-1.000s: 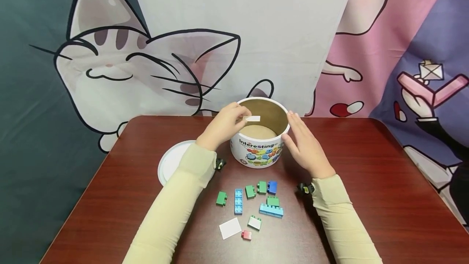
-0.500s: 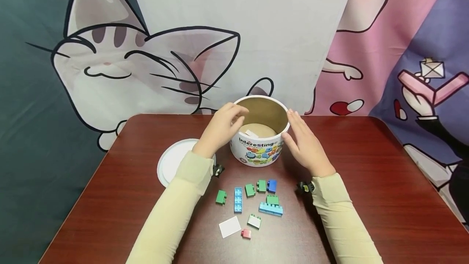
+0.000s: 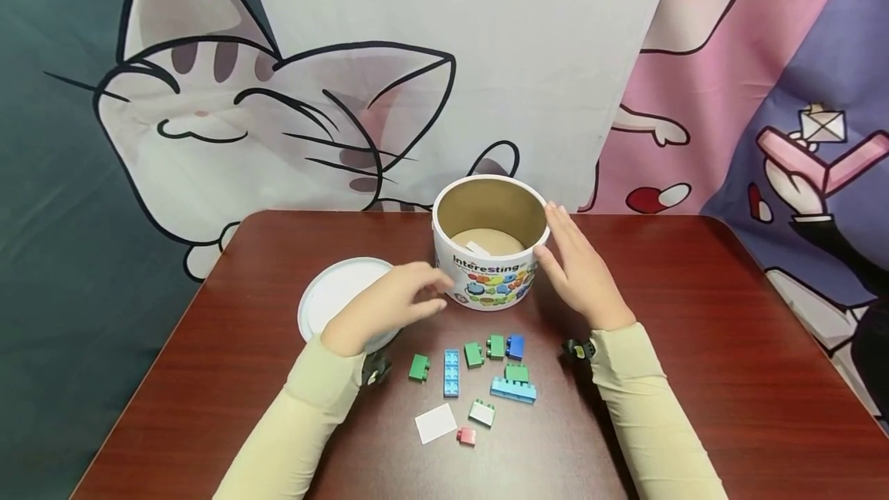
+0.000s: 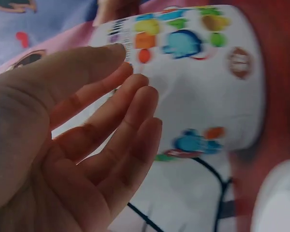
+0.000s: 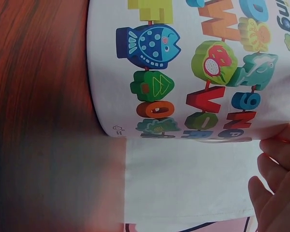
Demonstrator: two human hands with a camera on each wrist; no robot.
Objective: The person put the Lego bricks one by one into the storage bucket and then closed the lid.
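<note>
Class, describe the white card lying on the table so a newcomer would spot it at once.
On the reddish-brown table, find the open white bucket, then the toy blocks scattered on its near side. Just left of the small red block lies the white card. Unlike its thick, studded neighbours, it is a flat, plain rectangle.

From far I see on my feed a reddish-brown wood-grain table [image 3: 694,330], far corners rounded, behind it a cartoon-printed cloth backdrop [image 3: 542,45], a smiling cat [image 3: 194,164] at left, turning pink and purple at right.
</note>
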